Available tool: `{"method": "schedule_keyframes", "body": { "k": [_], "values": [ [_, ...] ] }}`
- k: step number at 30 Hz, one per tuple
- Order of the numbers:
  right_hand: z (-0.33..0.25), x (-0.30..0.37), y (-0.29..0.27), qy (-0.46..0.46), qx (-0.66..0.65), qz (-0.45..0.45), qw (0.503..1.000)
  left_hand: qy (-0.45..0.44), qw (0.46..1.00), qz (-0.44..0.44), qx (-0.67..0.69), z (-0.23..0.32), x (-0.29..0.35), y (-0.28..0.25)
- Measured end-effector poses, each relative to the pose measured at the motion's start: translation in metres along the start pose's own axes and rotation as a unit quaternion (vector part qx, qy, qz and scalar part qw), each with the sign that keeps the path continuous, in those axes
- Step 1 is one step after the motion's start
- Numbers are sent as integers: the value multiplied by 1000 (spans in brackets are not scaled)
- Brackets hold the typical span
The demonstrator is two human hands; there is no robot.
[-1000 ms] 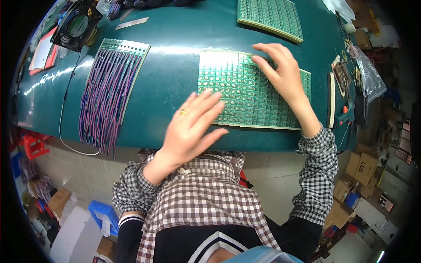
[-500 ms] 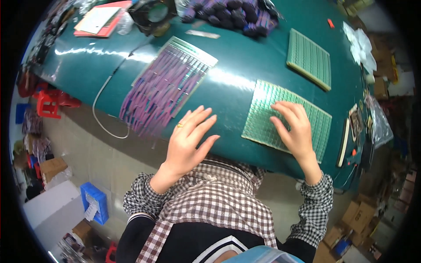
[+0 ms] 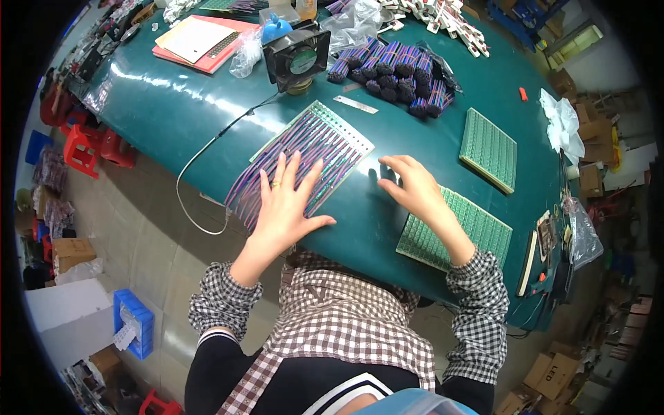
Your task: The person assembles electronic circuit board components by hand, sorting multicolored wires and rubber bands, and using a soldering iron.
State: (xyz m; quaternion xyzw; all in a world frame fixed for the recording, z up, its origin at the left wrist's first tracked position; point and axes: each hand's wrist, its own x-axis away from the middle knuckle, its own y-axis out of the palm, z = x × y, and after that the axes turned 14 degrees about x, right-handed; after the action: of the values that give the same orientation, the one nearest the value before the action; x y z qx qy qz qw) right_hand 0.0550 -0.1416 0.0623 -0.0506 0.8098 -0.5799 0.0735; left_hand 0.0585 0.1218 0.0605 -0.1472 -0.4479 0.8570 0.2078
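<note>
A circuit board panel (image 3: 353,137) lies on the table at centre left, with rows of purple and blue wires (image 3: 243,196) trailing off its near side over the table edge. My left hand (image 3: 282,211) rests on these wires, fingers spread wide, holding nothing I can see. Just right of that panel, my right hand (image 3: 417,191) hovers over bare tabletop, its thumb and forefinger apart and nothing visible between them. Beneath my right forearm sits a green circuit board panel (image 3: 478,232), partly covered by the arm.
Stacked green panels (image 3: 490,149) stand farther back right. A black fan (image 3: 297,59), a metal ruler (image 3: 355,104) and bundled wires with black ends (image 3: 398,72) occupy the far side. A white cable (image 3: 181,194) loops off the left edge. Red stools (image 3: 83,151) stand on the floor.
My left hand has gone forward and left onto the wires, spreading its fingers. My right hand has moved left, off the green panel. The whole view has shifted, showing more of the table's far side.
</note>
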Motion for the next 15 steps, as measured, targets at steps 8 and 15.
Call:
{"method": "schedule_keyframes", "body": {
  "k": [8,15],
  "values": [
    [22,32,-17,49,-77,-6,996,-6,998,-50,-29,-25,1,-14],
    [81,15,-29,163,-160,80,970,-35,999,-6,-39,-22,1,-44]
  ]
}}
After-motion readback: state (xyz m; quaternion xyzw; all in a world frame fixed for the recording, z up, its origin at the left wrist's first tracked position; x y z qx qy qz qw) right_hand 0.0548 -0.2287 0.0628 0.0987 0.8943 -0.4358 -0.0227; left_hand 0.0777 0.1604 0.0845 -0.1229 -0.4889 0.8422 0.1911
